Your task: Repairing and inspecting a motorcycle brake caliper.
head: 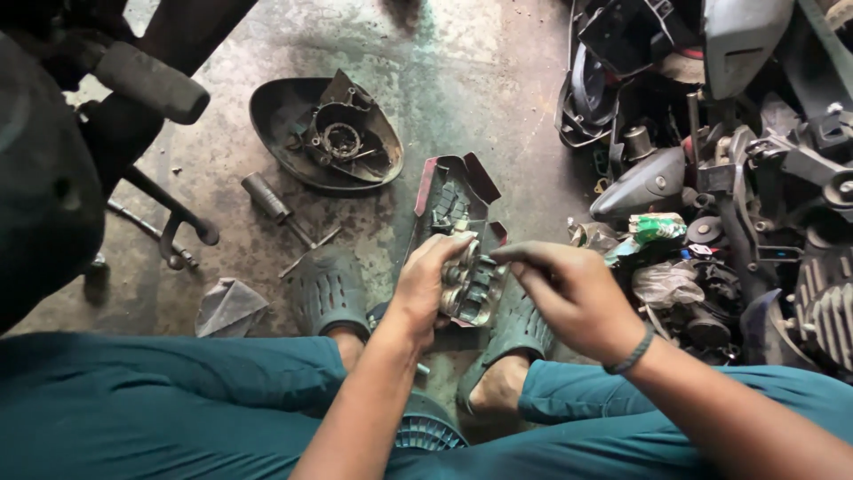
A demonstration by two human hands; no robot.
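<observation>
sitting low over a stained grey concrete floor (498,107), the person holds a small greasy metal block with round ports (471,286) between the knees, above two dark green rubber clogs (330,289). the left hand (426,280) is closed around the block's left side, thumb and fingers wrapped on it. the right hand (569,289) pinches at the block's top right edge with fingertips together, a dark band at its wrist. just beyond the block lies a dark plastic panel with red edges (453,191), and further left an oval black housing (324,133) and a socket wrench (271,200). scrap engine parts (711,178) crowd the right.
</observation>
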